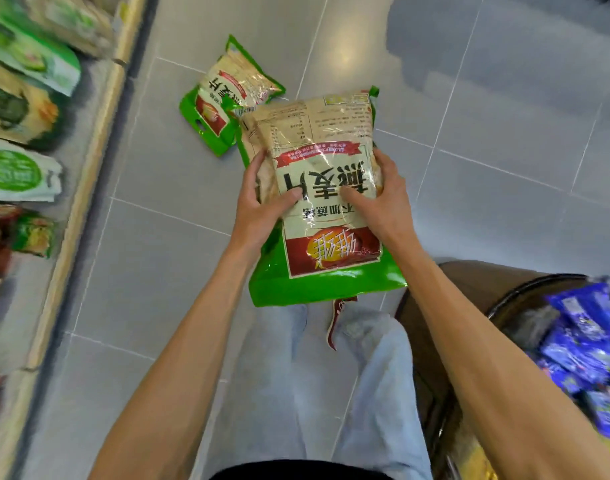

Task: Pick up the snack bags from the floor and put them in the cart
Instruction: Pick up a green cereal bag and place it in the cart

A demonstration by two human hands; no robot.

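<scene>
A large green and beige snack bag [317,140] is held up in front of me, its print upside down. My left hand [262,206] grips its left edge and my right hand [379,199] grips its right edge, thumbs on the front. A second bag of the same kind [227,95] lies on the grey tiled floor just beyond it, partly hidden by the held bag. The cart [511,292] is at the lower right, dark-rimmed and holding several blue packets [587,351].
A low shelf [85,188] with green and beige packages runs along the left side. My legs in light jeans [372,393] are below the held bag. A red strip [336,323] hangs under the bag. Grey floor tiles [504,116] stretch to the right.
</scene>
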